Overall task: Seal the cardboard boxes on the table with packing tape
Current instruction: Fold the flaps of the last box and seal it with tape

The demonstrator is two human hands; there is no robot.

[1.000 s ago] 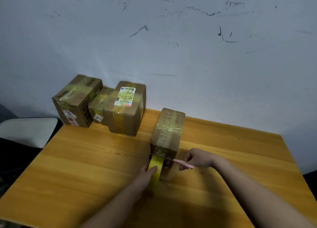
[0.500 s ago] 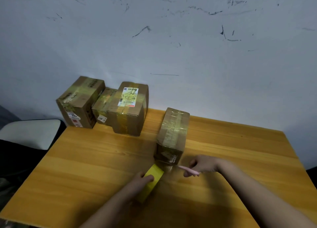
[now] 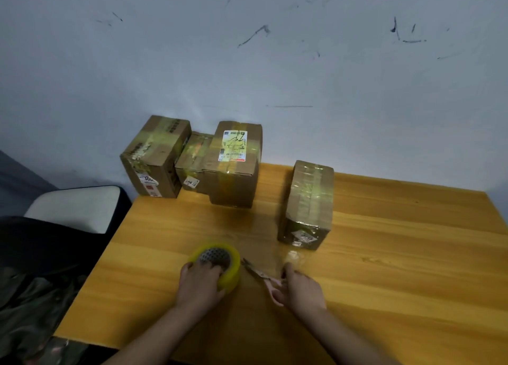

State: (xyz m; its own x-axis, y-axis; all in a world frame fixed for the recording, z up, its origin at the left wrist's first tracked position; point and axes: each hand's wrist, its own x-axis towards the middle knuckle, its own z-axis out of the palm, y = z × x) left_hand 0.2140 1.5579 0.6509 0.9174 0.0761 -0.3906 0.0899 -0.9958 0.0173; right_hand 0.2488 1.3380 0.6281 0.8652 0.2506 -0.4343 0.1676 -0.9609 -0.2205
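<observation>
Tape came first: the yellow tape roll (image 3: 217, 265) lay flat on the near middle of the table (image 3: 398, 268), and the left hand (image 3: 199, 286) gripped it from the near side, fingers curled over its rim toward the core. It looked light and rigid, with a smooth outer face likely to slip; holding by the rim and core, as here, seemed the surer way, keeping skin off the sticky underside of any loose end. Just right of the roll, the right hand (image 3: 301, 289) held the pink-handled scissors (image 3: 261, 274), blades pointing far-left toward the roll; how far the blades stood apart could not be told. A small scrap of clear tape (image 3: 293, 256) seemed to lie on the wood just beyond that hand.

The nearest cardboard box (image 3: 309, 204) stood right of centre, glossy tape already across its top and near end. It looked stiff yet light, best steadied by flat faces or edges, since the taped parts were probably slick. Three more taped boxes (image 3: 198, 161) clustered at the far left edge against the wall.

The table was smooth, varnished orange wood. Behind rose a pale wall (image 3: 275, 62) scuffed with dark marks, and a white chair seat (image 3: 77, 208) showed at the left.
</observation>
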